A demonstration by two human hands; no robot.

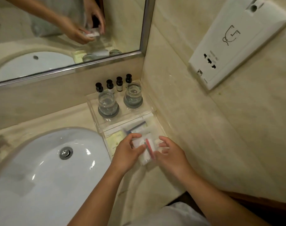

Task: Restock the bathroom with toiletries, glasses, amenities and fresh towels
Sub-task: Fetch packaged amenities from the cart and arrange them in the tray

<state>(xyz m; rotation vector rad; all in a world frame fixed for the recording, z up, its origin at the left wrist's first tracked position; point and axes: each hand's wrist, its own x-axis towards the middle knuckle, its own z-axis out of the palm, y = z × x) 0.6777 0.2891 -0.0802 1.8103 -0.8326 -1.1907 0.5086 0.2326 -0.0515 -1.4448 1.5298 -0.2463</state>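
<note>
white sink (41,168) sat left of the clear acrylic tray (121,110) in the counter corner. left hand (127,154) and right hand (170,154) both gripped a clear amenity packet (144,154) over the tray's front section. two glasses (108,101) stood behind on grey coasters, four black-capped mini bottles (110,86) at the back.

Marble counter (47,119), acrylic tray (92,111) on it

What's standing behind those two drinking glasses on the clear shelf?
Four small black-capped bottles stand in a row behind the glasses. The right glass hides most of the rightmost bottle; labels are too small to read.
</note>
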